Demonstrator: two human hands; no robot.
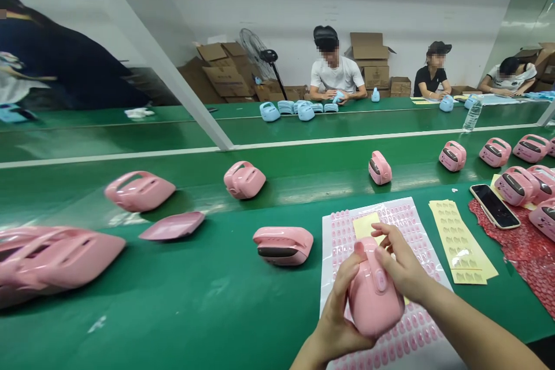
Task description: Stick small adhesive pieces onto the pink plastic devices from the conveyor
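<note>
Over a white sheet of pink oval stickers, my left hand is wrapped round a pink plastic casing with a carrying handle. The casing is tilted, and an oval sticker lies on its handle side. My right hand grips the far end of the handle, its thumb against the pink plastic and its fingers curled; part of its fingertips' contact is hidden. Left of the sheet, another pink casing with a dark front panel lies on the green table. A yellow paper piece shows behind my hands.
Yellow sticker strips and a phone on red bubble wrap lie at right. More pink casings stand along the green bench, with a pink shell part at left. Several people sit or stand across the bench near blue casings.
</note>
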